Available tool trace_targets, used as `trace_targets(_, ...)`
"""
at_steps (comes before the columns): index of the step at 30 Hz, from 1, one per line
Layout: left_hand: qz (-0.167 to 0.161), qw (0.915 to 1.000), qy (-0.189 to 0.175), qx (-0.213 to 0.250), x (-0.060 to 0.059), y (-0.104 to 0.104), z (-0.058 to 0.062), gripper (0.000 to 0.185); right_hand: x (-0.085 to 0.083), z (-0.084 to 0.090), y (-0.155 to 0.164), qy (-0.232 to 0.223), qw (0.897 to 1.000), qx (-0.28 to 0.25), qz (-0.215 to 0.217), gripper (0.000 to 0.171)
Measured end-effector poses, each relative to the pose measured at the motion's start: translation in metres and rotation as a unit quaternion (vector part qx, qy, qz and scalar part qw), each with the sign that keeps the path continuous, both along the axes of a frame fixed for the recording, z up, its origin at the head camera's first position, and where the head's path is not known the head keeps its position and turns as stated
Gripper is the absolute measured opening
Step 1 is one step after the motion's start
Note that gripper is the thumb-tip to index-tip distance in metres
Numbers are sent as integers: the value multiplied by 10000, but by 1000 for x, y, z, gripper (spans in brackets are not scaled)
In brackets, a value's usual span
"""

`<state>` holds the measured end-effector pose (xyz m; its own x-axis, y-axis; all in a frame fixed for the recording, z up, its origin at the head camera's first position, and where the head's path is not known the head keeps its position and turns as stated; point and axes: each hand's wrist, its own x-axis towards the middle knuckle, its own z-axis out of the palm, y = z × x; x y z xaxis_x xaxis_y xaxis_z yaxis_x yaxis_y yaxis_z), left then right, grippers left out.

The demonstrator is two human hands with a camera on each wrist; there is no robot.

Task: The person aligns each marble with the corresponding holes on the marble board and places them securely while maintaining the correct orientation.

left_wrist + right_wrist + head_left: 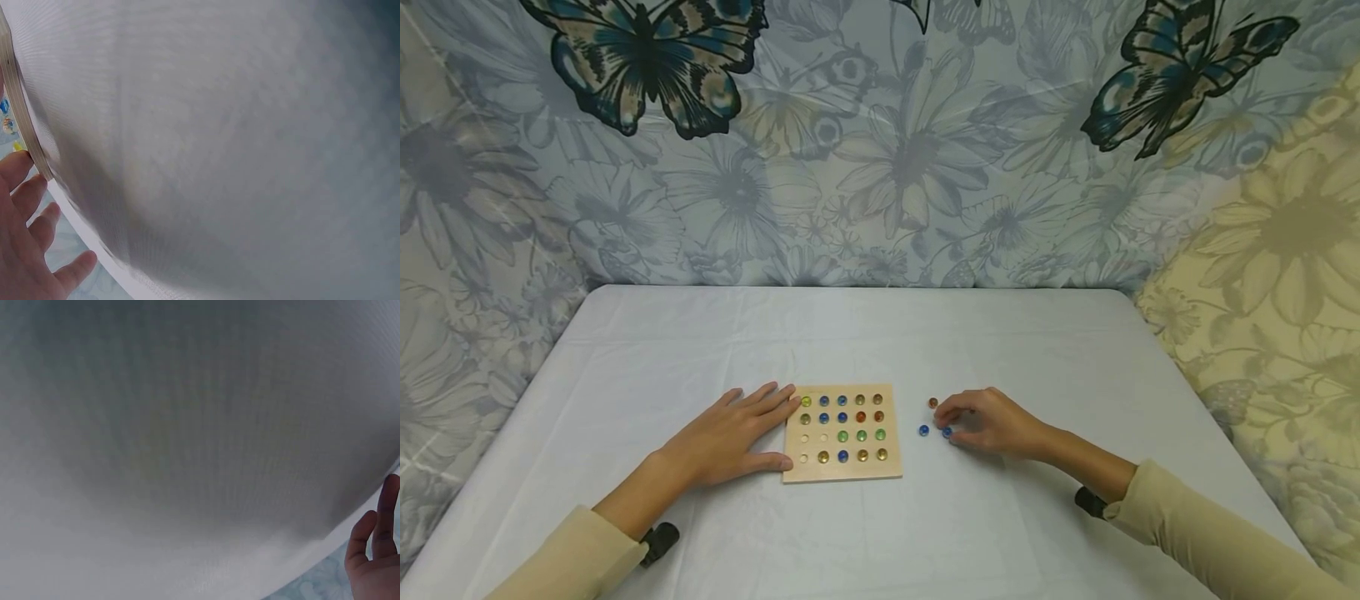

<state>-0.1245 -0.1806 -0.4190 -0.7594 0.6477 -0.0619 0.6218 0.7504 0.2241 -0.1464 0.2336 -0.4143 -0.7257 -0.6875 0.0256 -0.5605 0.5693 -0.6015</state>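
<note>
In the lower middle of the head view, the left hand [730,437] lies flat with fingers spread, touching the left edge of the wooden board [842,473]. The board holds coloured marbles in its holes. To the right, the right hand [988,421] has curled fingers over two blue marbles [923,430] on the white table [865,333]; a brown marble [932,402] lies just behind

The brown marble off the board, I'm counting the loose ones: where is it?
In the head view the brown marble lies on the table, right of the wooden board, just beyond the right hand fingertips, above two blue marbles.
</note>
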Motion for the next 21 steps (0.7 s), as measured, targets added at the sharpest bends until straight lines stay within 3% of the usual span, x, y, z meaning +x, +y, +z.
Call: trace_targets(21, 60, 9999, -95, -44, 1, 1, 2, 86, -3, 6, -9, 142, 9998, -67, 157, 30)
